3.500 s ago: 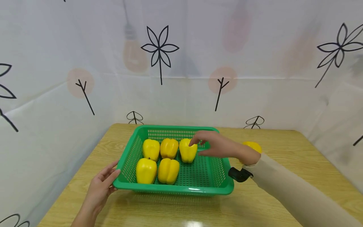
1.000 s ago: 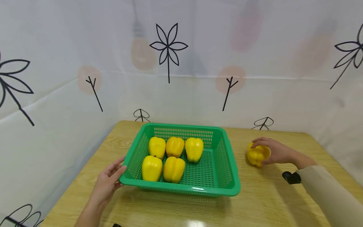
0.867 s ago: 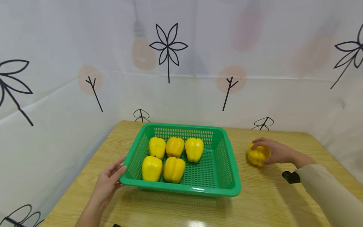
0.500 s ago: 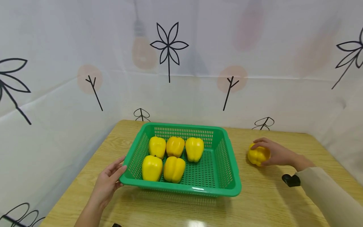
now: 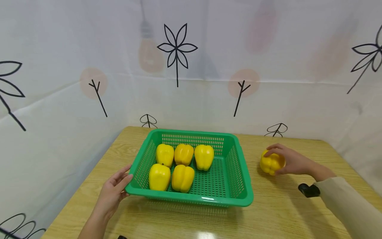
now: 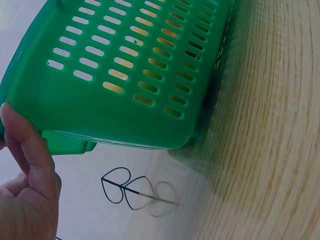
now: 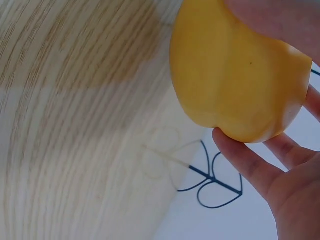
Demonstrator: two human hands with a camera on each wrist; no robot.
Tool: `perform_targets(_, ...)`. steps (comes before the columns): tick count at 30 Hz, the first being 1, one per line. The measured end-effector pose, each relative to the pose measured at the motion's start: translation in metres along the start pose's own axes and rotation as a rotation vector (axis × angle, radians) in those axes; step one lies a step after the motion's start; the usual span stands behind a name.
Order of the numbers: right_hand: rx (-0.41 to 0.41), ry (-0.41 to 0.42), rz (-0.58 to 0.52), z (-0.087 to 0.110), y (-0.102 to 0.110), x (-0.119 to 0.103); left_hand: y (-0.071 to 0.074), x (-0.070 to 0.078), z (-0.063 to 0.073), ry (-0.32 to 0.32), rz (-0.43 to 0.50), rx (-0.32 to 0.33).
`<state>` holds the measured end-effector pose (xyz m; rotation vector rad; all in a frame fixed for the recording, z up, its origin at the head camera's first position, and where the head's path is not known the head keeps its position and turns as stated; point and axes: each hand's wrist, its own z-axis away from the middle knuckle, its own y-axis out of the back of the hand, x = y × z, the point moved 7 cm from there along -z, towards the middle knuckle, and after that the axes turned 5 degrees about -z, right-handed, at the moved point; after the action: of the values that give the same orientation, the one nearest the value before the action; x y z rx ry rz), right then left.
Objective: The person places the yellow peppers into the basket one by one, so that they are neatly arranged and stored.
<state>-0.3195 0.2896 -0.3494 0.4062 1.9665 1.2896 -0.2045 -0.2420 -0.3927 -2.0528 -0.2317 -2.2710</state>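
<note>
At the left front corner of a green plastic basket (image 5: 191,196), my left hand (image 5: 111,192) pinches the rim, thumb on top. In the left wrist view the fingers (image 6: 32,155) lie against the basket's (image 6: 100,110) edge. Several yellow bell peppers (image 5: 182,178) sit inside, in the left and middle part. Right of the basket, my right hand (image 5: 293,161) grips another yellow bell pepper (image 5: 270,163) at the table. The right wrist view has that bell pepper (image 7: 235,75) between thumb and fingers, its far side hidden.
The basket stands on a wooden table (image 5: 167,222). A white cloth (image 5: 197,106) with drawn flowers and leaves hangs behind and at both sides. A black strap device (image 5: 308,190) is on the right wrist. Bare table lies between the basket and the right-hand pepper.
Since the oldest frame, my right hand has moved right from above the basket to the lone bell pepper and taken hold of it. Over the last second, hands and basket have barely moved.
</note>
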Motion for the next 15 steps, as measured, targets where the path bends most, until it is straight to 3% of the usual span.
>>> perform_targets(6,0.003,0.020,0.048,0.000,0.007,-0.011,0.000,-0.002,0.001,0.000,0.006,-0.012)
perform_targets(15,0.039,0.140,0.114,-0.002,0.022,-0.038,0.000,-0.001,0.001,-0.007,0.002,-0.013)
